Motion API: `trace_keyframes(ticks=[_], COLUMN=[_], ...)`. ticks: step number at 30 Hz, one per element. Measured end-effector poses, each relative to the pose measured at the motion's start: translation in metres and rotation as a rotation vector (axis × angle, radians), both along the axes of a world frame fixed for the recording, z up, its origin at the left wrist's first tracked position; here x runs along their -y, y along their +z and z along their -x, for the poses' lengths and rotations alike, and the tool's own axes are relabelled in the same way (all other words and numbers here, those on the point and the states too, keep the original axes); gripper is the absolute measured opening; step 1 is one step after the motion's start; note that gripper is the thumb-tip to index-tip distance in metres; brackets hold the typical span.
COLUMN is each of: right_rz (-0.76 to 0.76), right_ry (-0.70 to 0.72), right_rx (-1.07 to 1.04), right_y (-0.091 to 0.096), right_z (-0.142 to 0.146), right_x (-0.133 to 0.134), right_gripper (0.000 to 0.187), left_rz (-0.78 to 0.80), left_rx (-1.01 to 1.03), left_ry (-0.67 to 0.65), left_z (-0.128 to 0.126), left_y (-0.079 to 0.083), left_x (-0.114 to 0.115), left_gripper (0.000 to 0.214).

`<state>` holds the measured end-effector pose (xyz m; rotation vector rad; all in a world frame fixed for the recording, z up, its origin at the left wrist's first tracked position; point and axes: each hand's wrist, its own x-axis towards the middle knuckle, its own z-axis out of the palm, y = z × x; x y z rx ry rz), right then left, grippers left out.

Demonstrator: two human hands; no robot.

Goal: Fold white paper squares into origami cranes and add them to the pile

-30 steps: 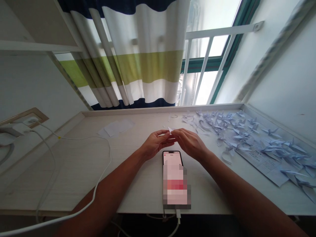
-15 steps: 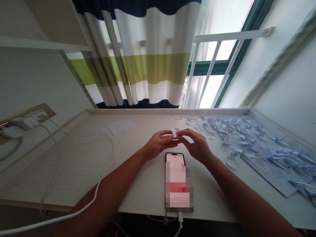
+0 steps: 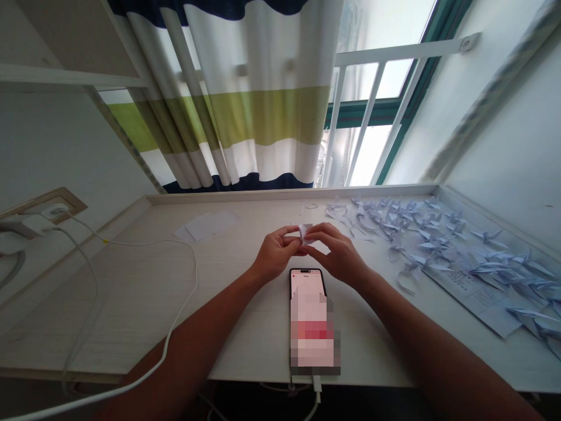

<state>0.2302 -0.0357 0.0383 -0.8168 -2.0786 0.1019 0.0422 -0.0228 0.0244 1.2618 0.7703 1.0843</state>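
A small folded piece of white paper (image 3: 305,233) is held up between both hands, above the middle of the desk. My left hand (image 3: 277,251) grips its left side with thumb and fingers closed. From the right, my right hand (image 3: 336,250) pinches the same paper, its fingertips partly covering it. Just below the hands a phone (image 3: 307,316) lies face up, its screen lit and mostly blurred out. The finer folds of the paper are too small to make out.
Many folded paper cranes (image 3: 421,225) crowd the right side of the desk, some over a printed sheet (image 3: 473,298). Flat paper squares (image 3: 204,227) lie at the back left. A white cable (image 3: 195,275) crosses my left forearm. Curled paper strips (image 3: 337,210) lie behind my right hand.
The folded paper has turned between the fingers, and its flat face now shows more. My hands have drawn slightly closer together. The whole view has shifted a little.
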Motion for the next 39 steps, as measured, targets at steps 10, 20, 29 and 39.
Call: trace_keyframes(ticks=[10, 20, 29, 39], right_rz=[0.103, 0.246, 0.250, 0.127], right_ry=[-0.047, -0.164, -0.240, -0.175], right_rx=[-0.057, -0.224, -0.177, -0.021], right_y=[-0.003, 0.005, 0.000, -0.004], right_z=[0.006, 0.014, 0.016, 0.011], right_x=[0.002, 0.007, 0.006, 0.003], right_gripper=[0.006, 0.009, 0.008, 0.011], left_rz=[-0.042, -0.288, -0.190, -0.109], left_rx=[-0.035, -0.262, -0.240, -0.205], left_ry=[0.016, 0.088, 0.027, 0.102], left_z=[0.002, 0.003, 0.002, 0.000], left_y=[-0.007, 0.000, -0.002, -0.005], left_x=[-0.007, 0.003, 0.000, -0.001], left_gripper=[0.056, 0.042, 0.050, 0.047])
